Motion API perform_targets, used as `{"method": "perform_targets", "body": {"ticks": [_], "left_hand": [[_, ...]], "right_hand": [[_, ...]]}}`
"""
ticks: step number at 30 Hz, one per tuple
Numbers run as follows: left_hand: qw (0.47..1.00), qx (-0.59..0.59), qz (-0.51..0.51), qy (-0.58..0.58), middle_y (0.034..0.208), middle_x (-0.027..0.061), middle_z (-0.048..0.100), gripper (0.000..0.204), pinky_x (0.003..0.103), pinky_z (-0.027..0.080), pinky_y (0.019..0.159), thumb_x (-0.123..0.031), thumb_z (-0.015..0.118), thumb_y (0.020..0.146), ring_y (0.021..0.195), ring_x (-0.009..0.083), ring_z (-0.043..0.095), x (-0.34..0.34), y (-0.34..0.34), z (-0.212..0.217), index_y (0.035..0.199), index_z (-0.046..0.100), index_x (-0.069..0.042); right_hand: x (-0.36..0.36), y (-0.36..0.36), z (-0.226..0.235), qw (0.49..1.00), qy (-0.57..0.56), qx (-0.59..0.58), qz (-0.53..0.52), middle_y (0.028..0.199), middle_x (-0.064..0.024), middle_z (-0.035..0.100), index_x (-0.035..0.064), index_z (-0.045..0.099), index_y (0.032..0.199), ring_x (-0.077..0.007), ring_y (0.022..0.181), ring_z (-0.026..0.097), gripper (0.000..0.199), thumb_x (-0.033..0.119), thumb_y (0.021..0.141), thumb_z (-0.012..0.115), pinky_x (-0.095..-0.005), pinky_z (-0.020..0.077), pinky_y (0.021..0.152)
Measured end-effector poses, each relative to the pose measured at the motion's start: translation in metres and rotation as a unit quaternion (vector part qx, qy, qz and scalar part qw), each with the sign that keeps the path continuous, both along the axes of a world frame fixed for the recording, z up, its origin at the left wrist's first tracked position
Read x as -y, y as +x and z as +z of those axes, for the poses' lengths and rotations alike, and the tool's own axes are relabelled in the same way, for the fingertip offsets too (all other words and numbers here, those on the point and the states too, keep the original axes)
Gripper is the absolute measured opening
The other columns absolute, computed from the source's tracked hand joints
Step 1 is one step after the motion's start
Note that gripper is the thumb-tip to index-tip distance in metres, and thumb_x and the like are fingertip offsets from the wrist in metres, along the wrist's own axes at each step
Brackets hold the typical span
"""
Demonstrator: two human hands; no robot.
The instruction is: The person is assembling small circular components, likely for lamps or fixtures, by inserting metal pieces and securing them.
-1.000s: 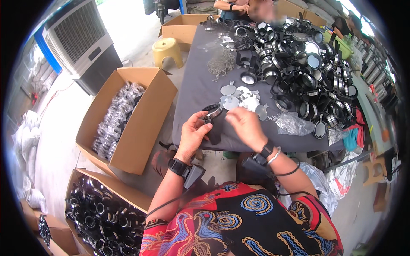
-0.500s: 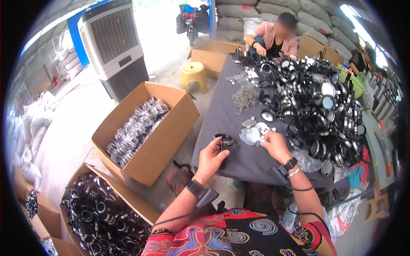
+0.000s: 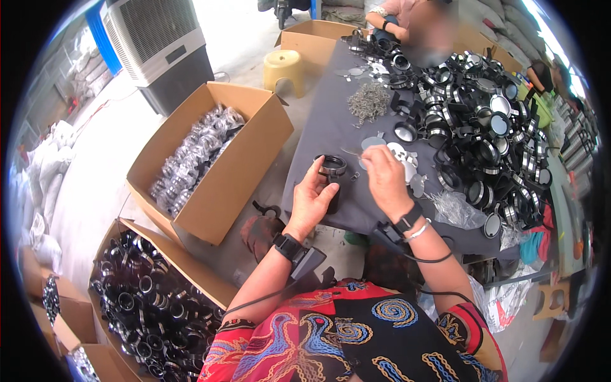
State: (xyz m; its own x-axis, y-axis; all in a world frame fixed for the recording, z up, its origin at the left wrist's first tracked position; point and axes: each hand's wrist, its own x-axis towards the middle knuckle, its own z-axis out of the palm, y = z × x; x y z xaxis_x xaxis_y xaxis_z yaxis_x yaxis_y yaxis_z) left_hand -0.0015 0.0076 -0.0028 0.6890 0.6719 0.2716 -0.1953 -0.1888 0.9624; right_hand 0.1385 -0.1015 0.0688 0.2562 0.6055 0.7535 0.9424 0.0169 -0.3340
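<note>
My left hand (image 3: 309, 205) is closed round a black plastic part with a round, metal-rimmed ring (image 3: 333, 167) on top, held upright over the near left of the cloth-covered table (image 3: 315, 137). To the right, my right hand (image 3: 386, 181) pinches a thin, flat silvery piece (image 3: 349, 152), seen nearly edge-on, close to that ring; the fingers partly hide it. Beyond and beside the right hand lie flat round metal discs (image 3: 407, 170). A few tiny metal bits (image 3: 355, 176) rest between my hands.
Heaped on the table's right are many black ringed parts (image 3: 468, 127); a pile of small metal pieces (image 3: 369, 102) lies farther back. Left of the table stand a carton of plastic-wrapped parts (image 3: 248, 159), a carton of black parts (image 3: 149, 305) and a yellow stool (image 3: 284, 71). A person (image 3: 398, 25) sits opposite.
My right hand has lifted from the discs and moved left toward the ringed part, bringing the thin silvery piece. My left hand keeps its hold. The view has tilted down.
</note>
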Motion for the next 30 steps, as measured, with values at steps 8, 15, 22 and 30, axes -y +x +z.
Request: {"method": "perform_targets", "body": {"ticks": [8, 15, 22, 30], "left_hand": [[1.000, 0.020, 0.002, 0.016, 0.092, 0.0059, 0.062, 0.069, 0.024, 0.048, 0.069, -0.004, 0.065, 0.083, 0.075, 0.0082, 0.058, 0.004, -0.005, 0.001, 0.144, 0.031, -0.006], [1.000, -0.005, -0.007, -0.003, 0.092, 0.0033, 0.059, 0.059, 0.023, 0.046, 0.074, -0.003, 0.064, 0.085, 0.081, 0.0068, 0.054, 0.000, -0.005, 0.003, 0.139, 0.040, -0.002], [1.000, -0.016, -0.019, -0.015, 0.087, 0.0018, 0.061, 0.045, 0.022, 0.046, 0.072, -0.004, 0.064, 0.085, 0.079, 0.0053, 0.054, -0.001, -0.003, 0.004, 0.128, 0.051, -0.002], [0.999, -0.022, -0.028, -0.010, 0.083, 0.0023, 0.062, 0.038, 0.022, 0.046, 0.071, -0.006, 0.062, 0.086, 0.077, 0.0055, 0.055, 0.001, -0.004, 0.011, 0.122, 0.053, -0.001]], "right_hand": [[-0.029, -0.017, -0.030, 0.994, -0.073, 0.074, 0.047, 0.080, -0.0080, 0.061, 0.0052, 0.052, 0.086, -0.0267, 0.079, 0.062, 0.011, 0.004, 0.080, 0.060, -0.0375, 0.0508, 0.061], [-0.028, -0.017, -0.024, 0.988, -0.086, 0.096, 0.082, 0.080, -0.0078, 0.061, 0.0052, 0.051, 0.087, -0.0269, 0.077, 0.062, 0.013, 0.002, 0.077, 0.059, -0.0363, 0.0507, 0.060], [-0.027, -0.016, -0.011, 0.977, -0.114, 0.153, 0.092, 0.080, -0.0080, 0.059, 0.0046, 0.051, 0.086, -0.0261, 0.077, 0.062, 0.016, 0.001, 0.073, 0.059, -0.0354, 0.0507, 0.060], [-0.025, -0.016, -0.017, 0.979, -0.108, 0.147, 0.087, 0.083, -0.0084, 0.060, 0.0051, 0.050, 0.086, -0.0271, 0.077, 0.061, 0.017, 0.002, 0.071, 0.058, -0.0362, 0.0508, 0.060]]}}
